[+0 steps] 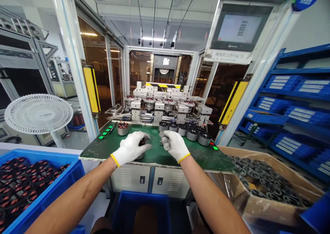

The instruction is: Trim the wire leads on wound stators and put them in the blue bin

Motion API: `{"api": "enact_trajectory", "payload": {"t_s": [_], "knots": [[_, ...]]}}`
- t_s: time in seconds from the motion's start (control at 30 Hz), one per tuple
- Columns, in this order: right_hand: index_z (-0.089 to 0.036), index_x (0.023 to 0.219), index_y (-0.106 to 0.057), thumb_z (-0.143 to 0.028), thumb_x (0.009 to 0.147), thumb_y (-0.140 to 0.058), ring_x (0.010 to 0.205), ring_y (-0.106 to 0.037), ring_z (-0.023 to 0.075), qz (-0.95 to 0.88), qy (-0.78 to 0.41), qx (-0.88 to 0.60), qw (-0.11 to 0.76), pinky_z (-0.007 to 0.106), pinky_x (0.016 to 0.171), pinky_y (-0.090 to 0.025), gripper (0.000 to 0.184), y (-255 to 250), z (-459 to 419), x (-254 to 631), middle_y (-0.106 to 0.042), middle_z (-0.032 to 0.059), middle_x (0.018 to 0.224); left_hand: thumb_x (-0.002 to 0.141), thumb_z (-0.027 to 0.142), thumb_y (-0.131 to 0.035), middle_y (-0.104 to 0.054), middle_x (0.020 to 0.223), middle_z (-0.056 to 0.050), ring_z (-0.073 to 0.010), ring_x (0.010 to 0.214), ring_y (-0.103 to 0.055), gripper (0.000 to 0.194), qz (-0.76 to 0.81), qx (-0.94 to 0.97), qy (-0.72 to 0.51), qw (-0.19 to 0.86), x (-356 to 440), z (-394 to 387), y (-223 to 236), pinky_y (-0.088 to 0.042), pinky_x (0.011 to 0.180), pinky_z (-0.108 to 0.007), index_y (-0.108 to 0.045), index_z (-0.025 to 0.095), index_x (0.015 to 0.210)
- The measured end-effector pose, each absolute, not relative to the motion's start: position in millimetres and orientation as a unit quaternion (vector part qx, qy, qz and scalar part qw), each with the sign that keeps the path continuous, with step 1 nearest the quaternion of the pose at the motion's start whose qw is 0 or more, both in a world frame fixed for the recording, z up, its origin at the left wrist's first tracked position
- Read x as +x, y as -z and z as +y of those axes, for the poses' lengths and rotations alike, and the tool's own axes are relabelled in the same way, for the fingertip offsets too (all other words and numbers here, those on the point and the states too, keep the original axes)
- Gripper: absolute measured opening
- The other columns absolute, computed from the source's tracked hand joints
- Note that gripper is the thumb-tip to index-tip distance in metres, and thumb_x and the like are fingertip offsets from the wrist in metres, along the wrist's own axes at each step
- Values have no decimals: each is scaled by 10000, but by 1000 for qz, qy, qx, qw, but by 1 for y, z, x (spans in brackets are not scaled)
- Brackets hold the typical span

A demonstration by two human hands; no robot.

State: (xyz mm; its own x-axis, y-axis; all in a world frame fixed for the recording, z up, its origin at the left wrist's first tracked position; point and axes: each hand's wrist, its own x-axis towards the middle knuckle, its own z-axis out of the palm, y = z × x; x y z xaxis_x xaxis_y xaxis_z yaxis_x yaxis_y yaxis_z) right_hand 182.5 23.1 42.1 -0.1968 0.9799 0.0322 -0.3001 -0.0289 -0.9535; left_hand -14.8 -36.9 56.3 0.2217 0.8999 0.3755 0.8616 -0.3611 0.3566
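My left hand (132, 145), in a white knit glove with a yellow cuff, curls around a motor stator (140, 156) near the front edge of the green worktop (103, 148). The glove hides most of that stator. My right hand (174, 144), gloved alike, is closed in a pinch just to the right, apart from the left hand. A thin wire-like line (152, 135) shows between the hands; what the right fingertips hold is too small to tell. Behind the left hand stands a stator with copper-red windings (123, 129). Several grey stators (192, 133) stand in a row behind the right hand.
A winding machine (160, 107) carrying several stators rises behind the worktop. Yellow sensor posts (91, 89) flank it. At left are a white fan (38, 113) and a blue crate (73, 172) of wound stators. A cardboard box (268, 210) of grey stators stands right; a blue bin (165, 206) sits below.
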Motion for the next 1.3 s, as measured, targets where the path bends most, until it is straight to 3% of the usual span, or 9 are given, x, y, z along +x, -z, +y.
{"api": "enact_trajectory", "payload": {"t_s": [0.13,0.3,0.47,0.6,0.7,0.83,1.03,1.17,1.3], "knots": [[-129,750,-594,-393,722,-630,346,-329,42,-437,-627,-364,533,158,329,-186,268,-37,31,184,-448,-51,480,575,390,-747,-617,1025,-30,-252,927,-574,451,501,853,-140,-40,-40,-48,-69,-437,741,-319,-631,285,997],[-133,900,-595,-646,772,-516,395,-407,47,-395,-671,-311,546,155,357,-260,534,-26,17,179,-548,-4,623,779,365,-589,-637,911,-49,-235,882,-581,228,528,831,-131,-116,-33,-44,-49,-419,798,-339,-632,266,980],[-139,998,-589,-547,706,-659,454,-499,72,-515,-591,-404,471,176,369,-332,506,-5,-1,165,-628,40,787,662,529,-676,-630,1011,-77,-287,921,-586,647,596,782,-151,-103,-20,-45,-60,-446,772,-361,-518,270,1233],[-146,1021,-570,-476,673,-685,458,-498,72,-560,-606,-383,416,176,371,-331,493,-4,-4,156,-626,19,771,782,341,-566,-619,1117,-16,-241,1029,-560,353,488,855,-161,-75,-31,-32,-92,-423,862,-331,-596,326,1133],[-133,921,-574,-402,610,-713,439,-470,70,-551,-634,-360,406,180,370,-317,434,-5,0,143,-598,-4,673,705,198,-584,-659,1066,1,-226,975,-588,333,416,905,-73,-53,-32,-10,-100,-431,830,-303,-678,326,999],[-128,925,-557,-312,545,-689,421,-410,66,-518,-649,-352,433,182,382,-293,443,0,1,134,-498,-62,531,662,233,-615,-700,982,24,-193,861,-629,304,460,888,-22,-17,-29,13,-94,-445,695,-247,-708,335,933],[-127,1147,-512,-312,599,-657,446,-399,65,-536,-616,-359,452,183,406,-286,595,-4,-2,169,-476,-70,581,654,323,-599,-715,833,-14,-189,744,-634,266,541,841,-30,-10,-47,9,-88,-438,618,-244,-712,285,892],[-113,1086,-551,-298,583,-622,450,-372,66,-535,-516,-447,498,195,417,-282,541,-16,25,204,-488,-39,605,667,381,-577,-711,828,-30,-190,742,-639,259,602,797,-41,-7,-56,1,-85,-454,626,-248,-712,271,860],[-111,1050,-570,-285,644,-602,515,-448,110,-519,-407,-533,530,241,479,-369,443,-36,45,227,-545,22,680,676,393,-552,-701,860,-93,-254,823,-648,274,670,739,-60,-27,-51,-6,-78,-484,667,-314,-703,220,825]]}}
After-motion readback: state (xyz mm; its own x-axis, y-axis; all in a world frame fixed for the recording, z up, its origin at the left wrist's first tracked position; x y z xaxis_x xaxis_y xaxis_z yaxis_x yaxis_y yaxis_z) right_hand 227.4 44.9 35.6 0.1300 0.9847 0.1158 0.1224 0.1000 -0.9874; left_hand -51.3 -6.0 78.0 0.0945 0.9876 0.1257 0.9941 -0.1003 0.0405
